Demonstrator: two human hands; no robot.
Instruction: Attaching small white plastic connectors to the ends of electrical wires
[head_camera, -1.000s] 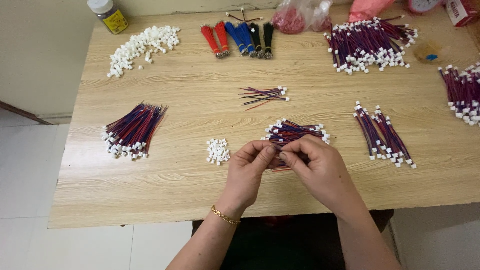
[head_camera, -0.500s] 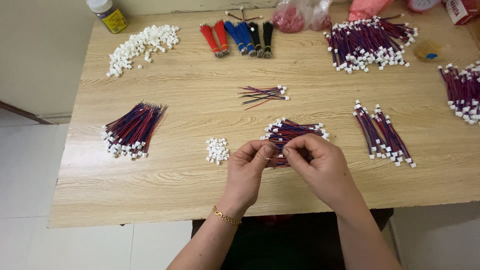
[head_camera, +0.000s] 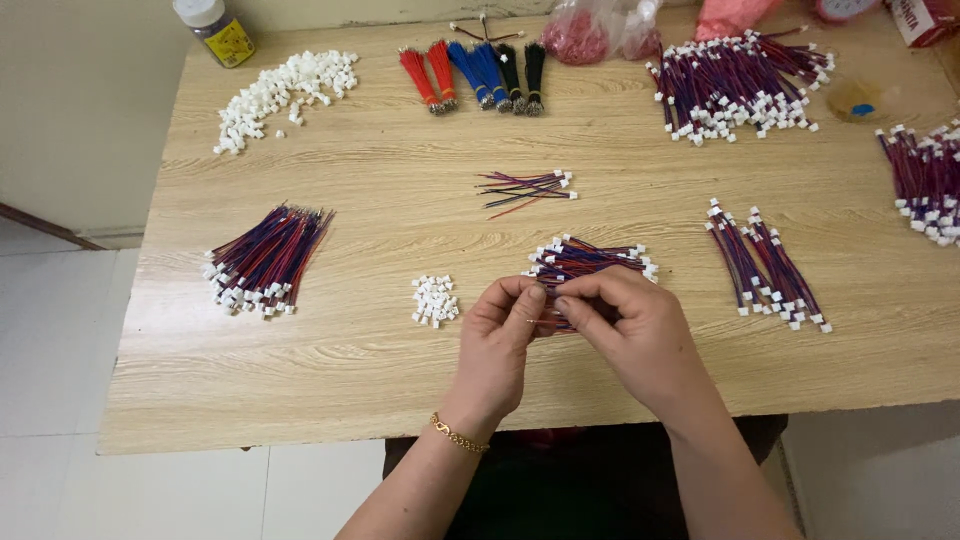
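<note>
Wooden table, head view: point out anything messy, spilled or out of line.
Little stands out. The small bunch of loose wires mid-table is splayed and tangled, unlike the neat bundle at the left. The white connectors at the far left are strewn loosely. Both hands work at the bundle before them.

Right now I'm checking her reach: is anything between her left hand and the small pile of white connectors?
Nothing visible. The left hand sits just right of the white connector pile, with only bare table between them.
</note>
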